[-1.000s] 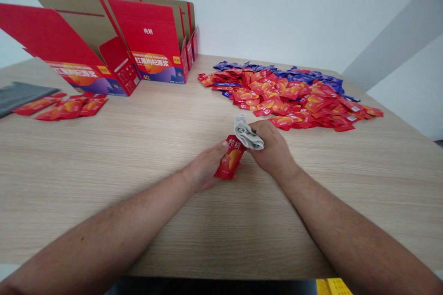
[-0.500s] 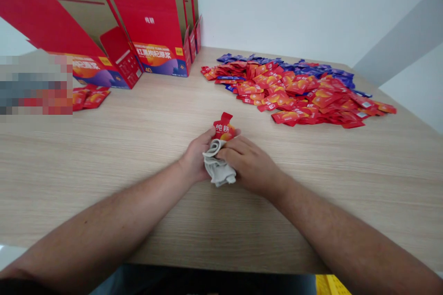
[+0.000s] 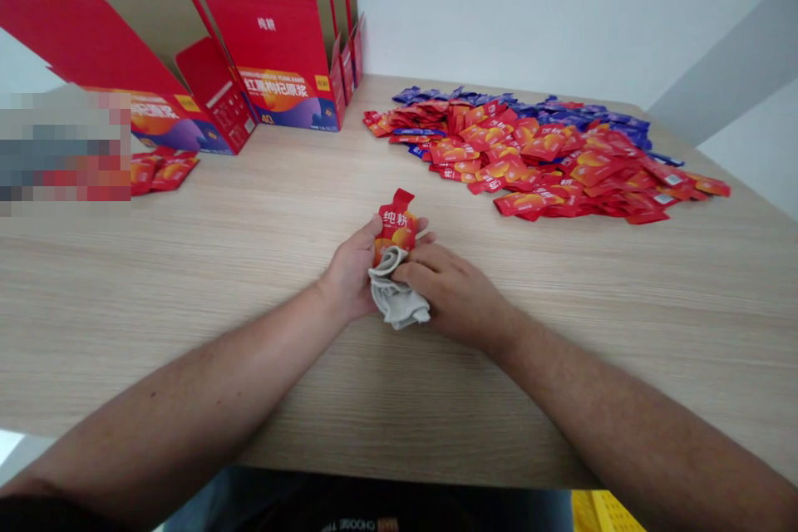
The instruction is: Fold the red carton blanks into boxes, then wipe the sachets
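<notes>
A red packet (image 3: 397, 224), printed side up, rests in the left hand (image 3: 350, 270) over the table (image 3: 187, 266), held with the thumb on its near-left edge and the loosely bent fingers behind it. The right hand's (image 3: 467, 295) fingers curl closely around a bunched grey cloth (image 3: 405, 306), which covers the packet's lower part. Farther off lie a heap of red and blue packets (image 3: 549, 162), right, and tall boxes (image 3: 283, 41), left.
</notes>
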Motion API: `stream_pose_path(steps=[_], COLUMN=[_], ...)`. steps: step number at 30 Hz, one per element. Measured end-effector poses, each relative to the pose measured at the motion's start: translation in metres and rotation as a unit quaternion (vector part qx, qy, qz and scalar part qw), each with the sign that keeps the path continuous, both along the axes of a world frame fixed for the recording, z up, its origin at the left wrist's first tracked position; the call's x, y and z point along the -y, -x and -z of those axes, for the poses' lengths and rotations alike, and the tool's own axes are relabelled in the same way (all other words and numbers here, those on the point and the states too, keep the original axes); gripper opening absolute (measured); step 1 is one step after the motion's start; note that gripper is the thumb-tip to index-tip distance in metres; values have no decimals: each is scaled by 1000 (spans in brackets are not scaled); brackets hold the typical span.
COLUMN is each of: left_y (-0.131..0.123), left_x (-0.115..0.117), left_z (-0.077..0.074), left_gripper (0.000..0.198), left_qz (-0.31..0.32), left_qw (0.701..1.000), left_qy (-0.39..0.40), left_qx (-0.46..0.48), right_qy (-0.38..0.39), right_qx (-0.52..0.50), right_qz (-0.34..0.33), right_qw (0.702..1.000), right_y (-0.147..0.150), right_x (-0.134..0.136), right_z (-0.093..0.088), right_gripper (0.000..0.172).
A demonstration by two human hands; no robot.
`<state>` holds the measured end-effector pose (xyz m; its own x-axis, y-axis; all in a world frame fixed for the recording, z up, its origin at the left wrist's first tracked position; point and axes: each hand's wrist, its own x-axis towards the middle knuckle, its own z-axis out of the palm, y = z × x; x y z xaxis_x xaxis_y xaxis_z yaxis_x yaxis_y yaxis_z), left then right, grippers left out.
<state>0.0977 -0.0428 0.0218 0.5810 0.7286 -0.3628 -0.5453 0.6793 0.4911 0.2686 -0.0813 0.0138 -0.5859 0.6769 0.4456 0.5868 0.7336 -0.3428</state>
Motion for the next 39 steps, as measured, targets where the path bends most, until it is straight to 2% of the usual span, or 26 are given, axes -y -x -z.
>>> stream_pose_path(steps=[3,7,11,15,19,23,27,28,31,32,36,39], left_y=[-1,-9,-19,-18,-14,-17,-17,-16,-13,-12,-11,-10], left_x=[2,10,19,21,19,17,13,12,9,8,6,5], left_z=[0,4,6,5,5,8,7,6,1,-1,-1,2], left_gripper=[57,45,34,33,34,36,36,35,40,41,42,42], left_qz=[-20,6,6,37,68,44,27,18,-1,-4,-22,-35], left_qw=[1000,1000,999,998,997,999,1000,1000,999,999,999,998], left_qy=[-7,11,-32,-29,-27,-16,-9,2,37,42,41,32], left_qx=[6,-2,-9,-32,-33,-21,-6,-6,-6,-3,0,-29], right_qy=[-4,-43,-78,-70,-99,-79,-54,-53,-53,-50,-20,-1], right_qx=[-24,-4,-94,-58,-80,-23,-45,-34,31,35,-3,29], right_qz=[50,9,137,101,183,88,145,130,5,-12,53,-20], right_qw=[998,999,983,991,975,993,987,990,998,998,998,999], right_y=[2,0,-10,-18,-21,-18,-11,-8,-1,0,1,2], right_x=[2,0,-7,-8,-9,-7,-5,-4,1,2,4,6], right_z=[-2,-4,-6,-9,-11,-11,-9,-8,-7,-7,-8,-7], right_gripper=[14,15,13,15,14,15,16,16,16,16,16,16])
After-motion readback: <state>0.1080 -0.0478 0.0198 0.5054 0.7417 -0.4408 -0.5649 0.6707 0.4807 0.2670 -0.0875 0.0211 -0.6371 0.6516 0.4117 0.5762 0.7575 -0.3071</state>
